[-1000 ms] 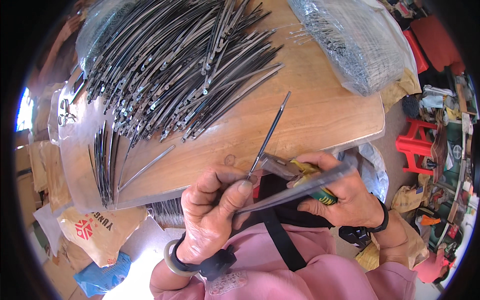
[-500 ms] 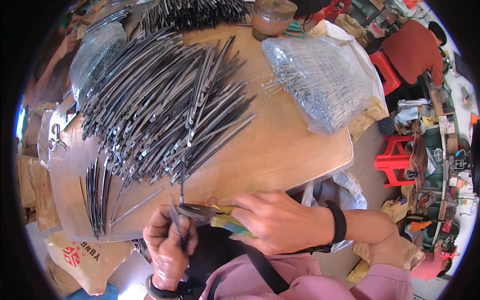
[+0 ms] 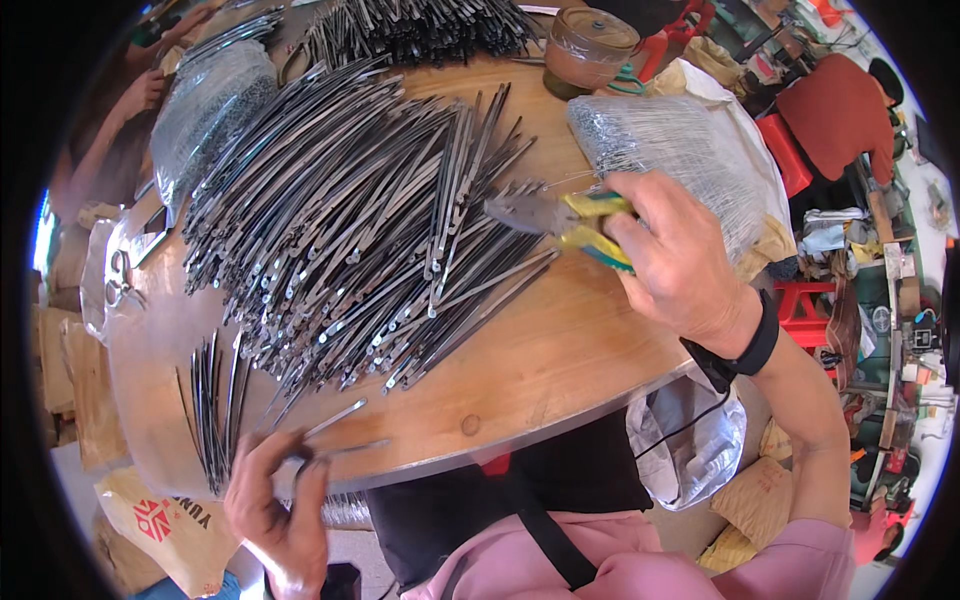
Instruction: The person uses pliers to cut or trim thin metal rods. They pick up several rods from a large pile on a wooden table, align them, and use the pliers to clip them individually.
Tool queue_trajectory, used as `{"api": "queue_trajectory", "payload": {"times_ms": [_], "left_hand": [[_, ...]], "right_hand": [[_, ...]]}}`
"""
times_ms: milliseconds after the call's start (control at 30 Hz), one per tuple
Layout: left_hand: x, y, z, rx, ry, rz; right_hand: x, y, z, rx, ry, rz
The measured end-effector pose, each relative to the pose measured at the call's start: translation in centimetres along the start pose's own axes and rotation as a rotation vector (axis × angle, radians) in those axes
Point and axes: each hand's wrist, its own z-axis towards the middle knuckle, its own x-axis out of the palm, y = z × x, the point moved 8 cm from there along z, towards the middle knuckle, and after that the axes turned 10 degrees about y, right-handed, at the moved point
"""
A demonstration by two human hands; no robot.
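Note:
My right hand is wrapped round the yellow-and-green handles of a pair of pliers, raised over the table. The jaws point left, between the big pile of dark metal strips and the thin wires in a clear plastic bag. At the table's near left edge is my left hand, thumb and forefinger apart and partly blurred. I see nothing gripped in it. Beside its fingertips are a loose metal strip and a second, blurred one. A small bunch of dark strips lies just beyond this hand.
Scissors lie at the left edge. A lidded jar and another strip pile stand at the back. A filled plastic bag sits far left. Red stools and a seated person are at right.
My right hand has carried the pliers up and right, away from my left hand. My left hand has moved left and down, its fingers parting from the strip held before. The view has shifted slightly.

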Motion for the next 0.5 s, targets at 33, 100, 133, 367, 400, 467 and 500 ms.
{"api": "queue_trajectory", "payload": {"times_ms": [33,100,133,367,400,467,500], "left_hand": [[1.1,-2.3,1.4,0.108,0.026,0.081],[3.5,-4.8,3.8,0.207,0.124,0.079],[4.7,-5.7,4.8,0.346,0.112,0.107],[8.7,-5.5,8.5,0.486,0.055,0.516],[8.1,-5.9,8.2,0.48,0.032,0.503],[6.9,-6.5,7.8,0.437,0.011,0.479],[5.9,-6.9,7.2,0.41,0.007,0.466]], "right_hand": [[-0.4,0.1,0.3,0.007,-0.041,0.011],[-2.0,-0.5,0.3,0.053,-0.189,0.005],[-3.4,-0.8,-0.2,0.097,-0.273,-0.019],[-6.0,-4.0,-5.2,0.32,-0.456,0.11],[-5.8,-4.5,-5.9,0.338,-0.462,0.124],[-5.5,-5.3,-7.0,0.382,-0.472,0.161],[-5.4,-5.6,-7.4,0.388,-0.488,0.161]]}}
